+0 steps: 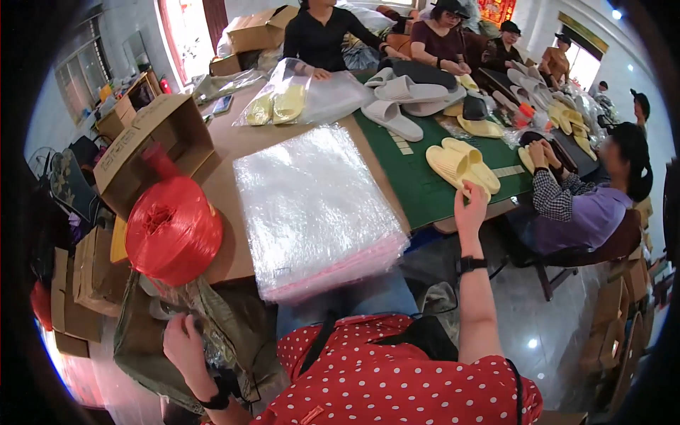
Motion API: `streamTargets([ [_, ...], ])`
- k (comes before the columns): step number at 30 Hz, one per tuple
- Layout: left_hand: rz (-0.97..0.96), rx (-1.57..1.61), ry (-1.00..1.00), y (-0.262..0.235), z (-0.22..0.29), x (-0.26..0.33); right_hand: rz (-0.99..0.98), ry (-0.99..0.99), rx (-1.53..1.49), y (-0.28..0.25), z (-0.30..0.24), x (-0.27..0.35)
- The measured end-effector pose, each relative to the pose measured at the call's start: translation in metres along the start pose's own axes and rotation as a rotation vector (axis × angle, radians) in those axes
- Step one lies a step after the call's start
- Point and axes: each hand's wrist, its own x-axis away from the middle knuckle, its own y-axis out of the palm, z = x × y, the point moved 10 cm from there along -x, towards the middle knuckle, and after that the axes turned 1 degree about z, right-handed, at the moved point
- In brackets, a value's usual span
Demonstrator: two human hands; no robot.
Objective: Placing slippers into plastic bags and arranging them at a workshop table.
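A pair of pale yellow slippers point(450, 164) lies side by side on the green mat, toes pointing away to the left. My right hand point(470, 210) reaches across and pinches the near end of the pair, thumb and fingers closed. Low on the left, my left hand point(185, 348) hangs over an olive-green sack point(142, 354), its fingers loosely bent and slightly apart. Crumpled clear plastic shows beside those fingers; no held item is visible. Between my arms, a thick stack of clear plastic bags point(319, 205) with pink edges lies on the table's near edge.
A large red twine roll point(173, 230) and an open cardboard box point(152, 134) stand left. Bagged yellow slippers point(280, 105) lie beyond the bag stack. Grey slippers point(393, 119) crowd the green mat point(393, 170). Several people work around the table, one in purple point(581, 212) seated right.
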Motion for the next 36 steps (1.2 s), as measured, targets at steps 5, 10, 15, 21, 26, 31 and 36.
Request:
streamTargets([
  [5,-0.277,0.570,0.593,0.000,0.163,0.022,-0.113,0.039,0.437,0.035,0.107,-0.053],
  [10,-0.324,0.525,0.895,0.062,0.232,0.021,-0.470,0.272,0.609,0.077,0.153,-0.054],
  [15,-0.314,0.438,0.897,0.116,0.251,0.006,-0.564,0.157,0.675,0.075,0.100,-0.047],
  [21,-0.381,0.522,0.812,0.147,0.241,0.003,-0.438,-0.068,0.554,0.086,0.008,0.016],
  [26,-0.381,0.570,0.752,0.150,0.228,0.001,-0.511,-0.128,0.504,0.099,-0.053,0.041],
  [31,-0.366,0.614,0.762,0.156,0.233,0.000,-0.676,-0.091,0.312,0.105,-0.028,0.013],
  [36,-0.363,0.642,0.760,0.156,0.229,0.001,-0.730,-0.155,0.203,0.122,-0.041,0.006],
])
